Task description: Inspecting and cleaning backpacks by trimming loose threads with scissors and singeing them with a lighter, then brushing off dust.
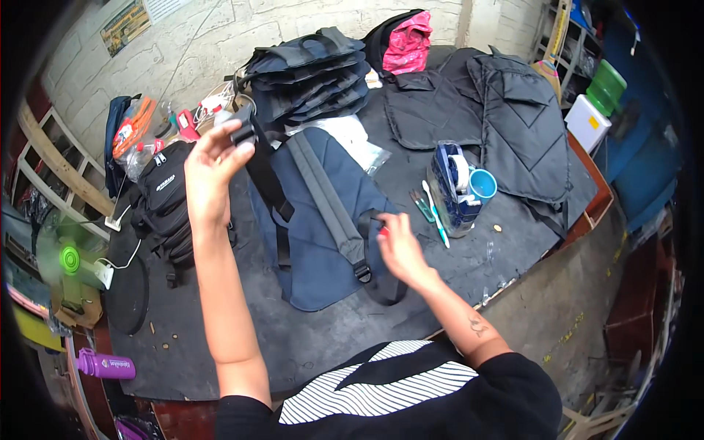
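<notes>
A dark blue backpack (323, 220) lies back side up on the black-covered table (308, 337), its grey shoulder straps running down its length. My left hand (209, 165) is raised above the table and grips the end of a black webbing strap (268, 183) with a plastic buckle at its top. The strap hangs down to the backpack's left side. My right hand (400, 246) rests at the backpack's right edge, fingers closed on a small red object (383, 231) beside a black strap loop.
A stack of folded dark bags (308, 73) and flat black quilted panels (506, 117) lie at the back. A blue mug (482, 185), a tape dispenser, pens, a black pouch (165, 198), a green fan (70, 260) and a purple bottle (106, 364) surround the work area.
</notes>
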`<state>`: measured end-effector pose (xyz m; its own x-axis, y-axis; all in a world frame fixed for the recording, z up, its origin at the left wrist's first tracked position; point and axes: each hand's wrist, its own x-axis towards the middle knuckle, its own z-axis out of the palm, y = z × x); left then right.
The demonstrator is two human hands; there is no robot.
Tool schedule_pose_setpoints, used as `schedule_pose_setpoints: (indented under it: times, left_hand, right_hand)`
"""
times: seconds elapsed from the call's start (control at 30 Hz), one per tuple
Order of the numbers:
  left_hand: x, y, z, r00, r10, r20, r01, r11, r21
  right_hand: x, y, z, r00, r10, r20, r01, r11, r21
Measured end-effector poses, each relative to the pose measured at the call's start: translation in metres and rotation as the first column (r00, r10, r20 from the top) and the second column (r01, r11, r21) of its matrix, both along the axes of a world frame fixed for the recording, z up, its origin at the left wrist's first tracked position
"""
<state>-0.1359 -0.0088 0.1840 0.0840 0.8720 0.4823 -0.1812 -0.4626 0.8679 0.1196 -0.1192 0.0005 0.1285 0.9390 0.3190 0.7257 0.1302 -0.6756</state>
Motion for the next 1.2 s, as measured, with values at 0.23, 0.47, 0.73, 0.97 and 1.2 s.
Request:
schedule_pose_setpoints:
  times: [0.23,0.47,0.73,0.97,1.2]
  left_hand:
    - [0.018,-0.025,-0.037,0.999,-0.041,0.027,0.043,0.997,-0.066]
    - [0.031,-0.041,-0.048,0.997,-0.057,-0.06,0.056,0.998,-0.019]
    - [0.03,-0.046,-0.059,0.997,-0.035,-0.074,0.027,0.994,-0.105]
    - [0.037,-0.037,-0.07,0.988,-0.127,-0.086,0.112,0.98,-0.164]
    - [0.035,-0.037,-0.067,0.987,-0.127,-0.096,0.11,0.981,-0.16]
  right_hand:
    - [0.061,-0.01,-0.019,0.901,-0.096,0.422,0.136,0.988,-0.066]
    - [0.083,0.056,-0.052,0.833,-0.265,0.485,0.261,0.962,0.077]
    - [0.066,0.073,0.02,0.959,-0.149,0.241,0.135,0.988,0.075]
    - [-0.022,0.054,0.131,0.947,0.223,0.233,-0.304,0.855,0.42]
    - [-0.034,0.06,0.136,0.902,0.078,0.424,-0.321,0.779,0.539]
